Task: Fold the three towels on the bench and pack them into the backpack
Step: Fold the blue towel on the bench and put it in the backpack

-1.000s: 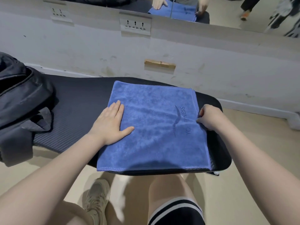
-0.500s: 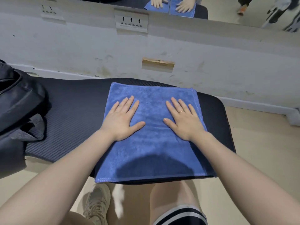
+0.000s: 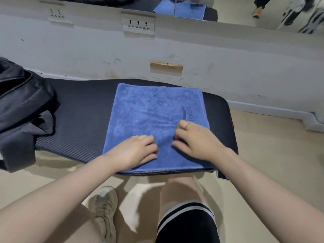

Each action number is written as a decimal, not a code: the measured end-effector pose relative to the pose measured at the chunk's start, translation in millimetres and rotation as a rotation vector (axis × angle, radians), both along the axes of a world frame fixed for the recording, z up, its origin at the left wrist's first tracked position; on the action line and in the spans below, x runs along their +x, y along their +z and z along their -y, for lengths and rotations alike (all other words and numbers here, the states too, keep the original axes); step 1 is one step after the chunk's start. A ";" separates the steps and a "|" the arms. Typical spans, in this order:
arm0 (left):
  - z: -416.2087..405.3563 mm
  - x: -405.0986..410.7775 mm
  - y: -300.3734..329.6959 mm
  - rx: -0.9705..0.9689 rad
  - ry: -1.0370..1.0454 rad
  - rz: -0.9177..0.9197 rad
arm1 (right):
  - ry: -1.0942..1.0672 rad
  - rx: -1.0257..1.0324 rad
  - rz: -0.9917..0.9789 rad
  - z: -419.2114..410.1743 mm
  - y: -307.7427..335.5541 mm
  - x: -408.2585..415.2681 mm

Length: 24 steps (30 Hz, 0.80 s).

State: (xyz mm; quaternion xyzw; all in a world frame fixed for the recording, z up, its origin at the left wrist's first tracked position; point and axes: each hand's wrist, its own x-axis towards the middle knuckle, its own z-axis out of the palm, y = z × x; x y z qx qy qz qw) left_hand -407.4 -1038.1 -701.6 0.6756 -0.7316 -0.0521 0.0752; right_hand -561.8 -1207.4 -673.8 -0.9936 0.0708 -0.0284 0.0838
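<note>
Blue towel (image 3: 154, 120) folded into a rough square, lying flat on the right half of the black padded bench (image 3: 78, 116); far edge just short of the bench's back edge, near edge level with the bench's front edge. Dark printed logo with lettering near its right side, partly covered. Left hand (image 3: 135, 152) resting on the towel's near portion, fingers curled under against the cloth; whether any fabric is actually pinched cannot be told. Right hand (image 3: 194, 137) just beside it, on the towel's near right portion, fingers likewise bent down onto the cloth, grip on fabric not discernible; ring (image 3: 187, 125) on one finger. Hands close together, not touching. Only one towel in view on the bench top.

Black backpack (image 3: 19, 106) at the bench's left end, slumped, well apart from the towel, opening not clearly visible. Grey-white wall (image 3: 87, 55) behind the bench, scuffed, carrying a socket plate (image 3: 138, 25) and a small wooden block (image 3: 166, 65). Mirror (image 3: 245, 9) above, reflecting the towel. Beige floor (image 3: 271, 155) below; bare knee with dark striped shorts and a pale sneaker (image 3: 105, 207) beneath the bench's front edge.
</note>
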 end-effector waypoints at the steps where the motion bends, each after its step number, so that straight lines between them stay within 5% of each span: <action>1: -5.8 -2.5 -0.7 0.040 -0.017 0.004 | 0.087 -0.026 -0.078 -5.3 -4.6 -4.1; 4: -22.6 -0.8 2.5 0.117 -0.055 0.088 | 0.111 -0.086 -0.230 -13.2 -14.4 -23.1; 9: -35.7 -15.3 -1.1 0.052 -0.082 0.302 | 0.192 -0.222 -0.215 -15.6 -21.9 -38.7; 12: -35.3 -19.8 3.1 0.072 -0.058 0.239 | 0.228 -0.191 -0.232 -14.7 -16.8 -36.0; 17: -31.6 -9.7 17.1 0.427 0.102 -0.070 | 0.197 -0.082 -0.258 -10.8 -6.0 -39.5; 24: -35.6 2.7 26.6 0.375 0.276 -0.204 | -0.055 0.331 -0.285 8.6 8.1 -27.8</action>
